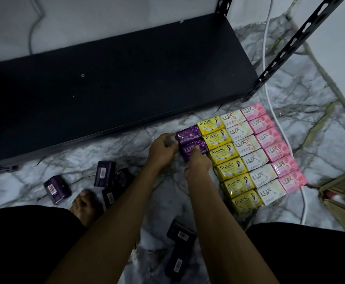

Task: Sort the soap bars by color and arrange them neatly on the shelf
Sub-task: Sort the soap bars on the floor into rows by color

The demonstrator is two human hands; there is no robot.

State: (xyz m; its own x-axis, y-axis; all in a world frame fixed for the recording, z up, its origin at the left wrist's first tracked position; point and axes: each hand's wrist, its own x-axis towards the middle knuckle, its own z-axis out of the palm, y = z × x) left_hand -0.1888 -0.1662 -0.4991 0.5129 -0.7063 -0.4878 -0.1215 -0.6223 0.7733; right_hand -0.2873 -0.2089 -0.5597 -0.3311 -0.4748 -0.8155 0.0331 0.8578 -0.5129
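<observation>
On the marble floor, just in front of the front edge of the dark shelf board, the soap bars lie sorted in columns that run diagonally from near the shelf toward the person. From right to left come a pink column, a white column, a yellow column and a short purple column of two bars: the upper purple bar and the lower purple bar. Each bar's long axis runs across its column, label up, sides touching its neighbours.

The left hand is curled against the left ends of the two purple bars. The right hand rests on the near edge of the lower purple bar, fingers bent over it. The two hands are close together, on either side of that bar.

Open floor lies below the purple column, beside the yellow bars. Loose purple bars lie scattered, barcode side up, to the left near a bare foot and between the forearms. A white cable runs past the pink column's right edge, beside a shelf upright. A cardboard box sits at the far right.
</observation>
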